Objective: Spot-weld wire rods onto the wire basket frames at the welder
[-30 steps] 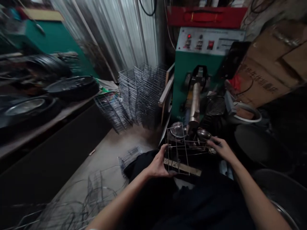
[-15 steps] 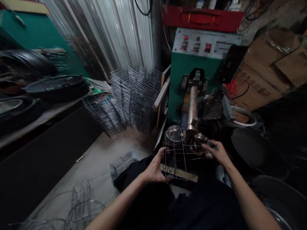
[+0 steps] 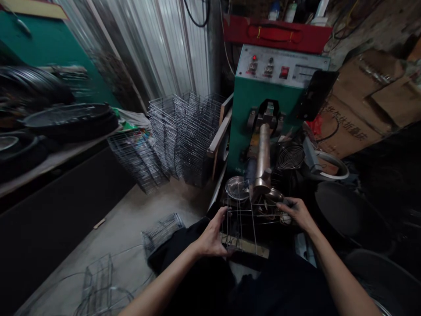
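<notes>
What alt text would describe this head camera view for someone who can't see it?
The left hand and right hand hold a wire rack before a green machine; stacks of similar wire racks stand on the concrete floor.

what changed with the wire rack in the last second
The hands and rack barely moved; the whole view shifted slightly as the head moved. The left hand and right hand still hold the wire rack, with nothing taken or let go. The stacked racks and green machine stayed as they were.

Wire rack [image 3: 238, 219] partly hidden; cardboard carton [image 3: 353, 127] cut off.
</notes>
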Tool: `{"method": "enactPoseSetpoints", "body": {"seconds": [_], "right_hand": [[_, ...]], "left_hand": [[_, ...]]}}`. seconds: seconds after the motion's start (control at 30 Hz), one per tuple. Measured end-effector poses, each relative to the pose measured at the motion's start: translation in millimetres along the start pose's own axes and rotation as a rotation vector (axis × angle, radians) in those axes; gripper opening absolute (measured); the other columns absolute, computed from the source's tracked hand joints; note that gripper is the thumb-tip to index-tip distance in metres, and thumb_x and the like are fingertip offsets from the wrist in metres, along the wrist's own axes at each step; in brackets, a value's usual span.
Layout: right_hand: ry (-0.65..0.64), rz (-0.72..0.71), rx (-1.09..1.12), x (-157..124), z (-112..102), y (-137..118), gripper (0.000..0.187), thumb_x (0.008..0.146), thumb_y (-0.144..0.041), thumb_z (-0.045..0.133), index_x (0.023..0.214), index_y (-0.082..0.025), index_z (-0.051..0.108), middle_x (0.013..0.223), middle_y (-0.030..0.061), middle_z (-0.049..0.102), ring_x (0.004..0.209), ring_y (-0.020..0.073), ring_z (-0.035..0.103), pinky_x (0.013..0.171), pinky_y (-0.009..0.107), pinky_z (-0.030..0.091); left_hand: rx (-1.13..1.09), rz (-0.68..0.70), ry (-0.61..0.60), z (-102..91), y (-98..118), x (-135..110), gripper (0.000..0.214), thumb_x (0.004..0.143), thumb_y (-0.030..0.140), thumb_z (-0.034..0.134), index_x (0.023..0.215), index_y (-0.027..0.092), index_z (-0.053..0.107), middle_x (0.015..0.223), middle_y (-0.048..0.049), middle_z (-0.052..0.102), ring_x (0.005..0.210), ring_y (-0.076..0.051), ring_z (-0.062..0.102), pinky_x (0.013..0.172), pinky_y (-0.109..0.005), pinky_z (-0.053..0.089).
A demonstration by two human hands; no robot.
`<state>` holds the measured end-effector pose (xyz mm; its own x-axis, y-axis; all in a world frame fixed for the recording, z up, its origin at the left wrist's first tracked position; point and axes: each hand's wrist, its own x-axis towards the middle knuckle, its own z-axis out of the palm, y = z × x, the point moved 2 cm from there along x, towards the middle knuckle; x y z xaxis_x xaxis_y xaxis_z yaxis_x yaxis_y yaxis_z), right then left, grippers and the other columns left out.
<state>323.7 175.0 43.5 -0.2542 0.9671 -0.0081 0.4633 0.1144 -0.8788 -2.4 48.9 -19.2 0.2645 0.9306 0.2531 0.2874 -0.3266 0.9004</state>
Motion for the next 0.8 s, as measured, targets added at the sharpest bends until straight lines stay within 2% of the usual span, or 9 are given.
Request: {"method": "enactPoseSetpoints", "body": {"seconds": [0.33, 0.6, 0.7, 0.8], "right_hand": [[-0.007, -0.021, -0.031, 4.3, -2.4, 3.5, 0.065, 0.073, -0.077, 0.072, 0.056, -0.02, 0.045, 0.06, -0.0032, 0.037, 0.059, 0.012, 0.035, 0.056, 0.027, 0.026], [0.015, -0.022, -0.023, 4.8, -3.3, 1.0, 0.061, 0.075, -0.071, 0.075, 0.056, -0.021, 0.045, 0.058, -0.0038, 0.039, 0.058, 0.0121, 0.037, 0.053, 0.025, 0.028], [0.108, -0.113, -0.043, -4.9, -3.4, -5.1, 0.053, 0.079, -0.068, 0.074, 0.066, -0.021, 0.053, 0.063, -0.0021, 0.049, 0.062, 0.0144, 0.044, 0.056, 0.026, 0.036], [0.169, -0.272, -0.143, -23.0, 0.8, -6.1, 0.041, 0.09, -0.063, 0.065, 0.089, -0.022, 0.067, 0.086, 0.0056, 0.067, 0.083, 0.0227, 0.06, 0.076, 0.033, 0.049]], "left_hand": [[-0.011, 0.024, -0.03, -1.2, -12.5, 2.7, 0.126, 0.056, 0.033, 0.092, 0.158, 0.022, 0.018, 0.153, -0.0196, 0.04, 0.142, -0.042, 0.047, 0.124, -0.061, 0.036], [-0.008, 0.085, 0.0, -3.6, 0.6, 12.5, 0.113, 0.061, 0.037, 0.09, 0.154, 0.025, 0.027, 0.143, -0.0151, 0.045, 0.13, -0.038, 0.055, 0.117, -0.06, 0.044], [-0.021, 0.082, -0.02, -5.7, 8.5, 14.7, 0.12, 0.057, 0.043, 0.094, 0.154, 0.025, 0.026, 0.144, -0.0157, 0.045, 0.133, -0.04, 0.053, 0.118, -0.061, 0.043], [0.009, 0.069, -0.054, -9.1, 16.9, 16.4, 0.124, 0.055, 0.043, 0.097, 0.155, 0.023, 0.025, 0.147, -0.017, 0.045, 0.137, -0.041, 0.05, 0.121, -0.059, 0.041]]}}
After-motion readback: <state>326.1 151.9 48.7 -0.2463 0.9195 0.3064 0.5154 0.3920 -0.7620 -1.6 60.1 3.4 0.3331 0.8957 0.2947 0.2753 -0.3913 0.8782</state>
